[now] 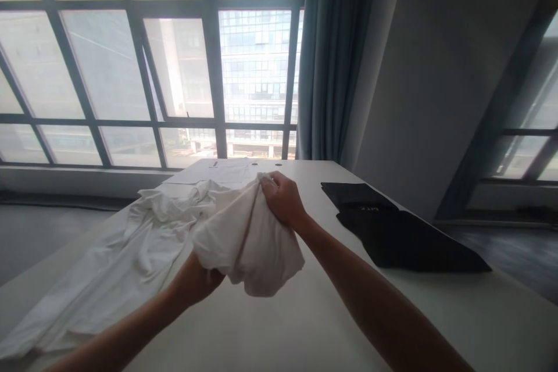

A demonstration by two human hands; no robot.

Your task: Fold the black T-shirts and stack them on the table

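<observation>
Above the white table (pixel 322 308), a bunched white garment (pixel 261 238) hangs in folds between my two hands. My right hand (pixel 281 197) pinches its top edge, fingers closed on the fabric. At its lower left side, my left hand (pixel 198 279) grips it; the fabric covers most of those fingers. A crumpled stretch of white fabric (pixel 143 244) lies along the left of the table, close behind my left forearm. Whether it joins the cloth in my hands I cannot tell.
Folded black clothing (pixel 405 232) with small pale lettering lies on the right side of the table. Toward the far end are white sheets (pixel 226 171) that look like paper. Beyond stand tall windows (pixel 255 70), a blue-grey curtain (pixel 335 58) and a wide pillar (pixel 440 70).
</observation>
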